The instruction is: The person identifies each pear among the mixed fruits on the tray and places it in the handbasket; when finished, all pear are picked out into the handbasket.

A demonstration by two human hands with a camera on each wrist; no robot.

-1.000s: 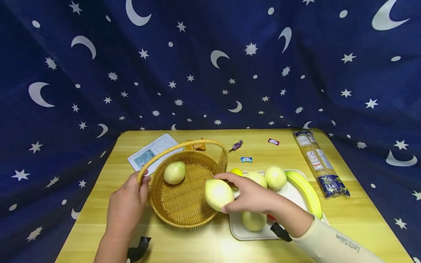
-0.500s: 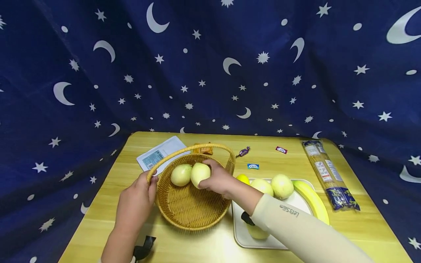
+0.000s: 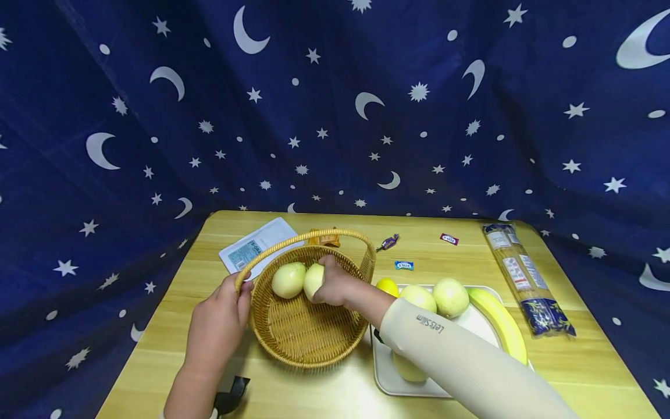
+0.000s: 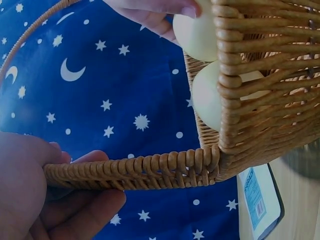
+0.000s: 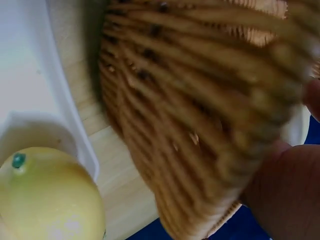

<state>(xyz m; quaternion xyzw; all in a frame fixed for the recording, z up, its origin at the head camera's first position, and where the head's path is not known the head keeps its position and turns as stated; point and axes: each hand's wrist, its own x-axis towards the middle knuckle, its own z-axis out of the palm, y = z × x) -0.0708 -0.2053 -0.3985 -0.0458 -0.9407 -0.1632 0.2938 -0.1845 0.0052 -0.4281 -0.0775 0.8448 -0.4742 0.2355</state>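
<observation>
My left hand [image 3: 216,320] grips the arched handle [image 3: 295,238] of a brown wicker basket [image 3: 309,340] on its left side. The left wrist view shows fingers and thumb around the woven handle [image 4: 135,172]. Inside the basket, at the back left, sits a pale yellow-green round fruit [image 3: 288,281]. Right beside it, my right hand [image 3: 339,286] holds a second such fruit [image 3: 313,282] low in the basket. Part of that fruit is hidden by the fingers. In the right wrist view, the basket wall [image 5: 190,110] covers most of the held fruit.
Right of the basket, a white tray [image 3: 387,381] holds several pale round fruits [image 3: 451,297], a banana [image 3: 499,323] and a small yellow fruit [image 3: 387,286]. Candies [image 3: 388,242] lie behind. A noodle-like package [image 3: 526,279] lies far right, a white labelled packet [image 3: 264,238] back left.
My right hand has carried its fruit leftward from the basket's right rim down beside the other fruit. The left hand keeps its grip on the handle. The head view has shifted slightly.
</observation>
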